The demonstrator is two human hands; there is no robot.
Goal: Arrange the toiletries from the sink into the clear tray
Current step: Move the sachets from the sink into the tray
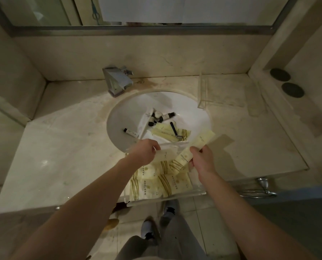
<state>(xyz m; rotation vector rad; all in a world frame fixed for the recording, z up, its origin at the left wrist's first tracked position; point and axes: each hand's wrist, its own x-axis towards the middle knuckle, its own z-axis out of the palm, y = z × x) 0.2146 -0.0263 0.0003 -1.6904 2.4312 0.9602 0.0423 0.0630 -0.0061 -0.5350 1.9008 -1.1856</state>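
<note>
Fingers of the right hand pinch a long yellow packet, its axis running 1-to-7 o'clock; left hand pinches a pale packet. Both hover over the clear tray — it lies at 6 o'clock, right hand looks nearer.
</note>
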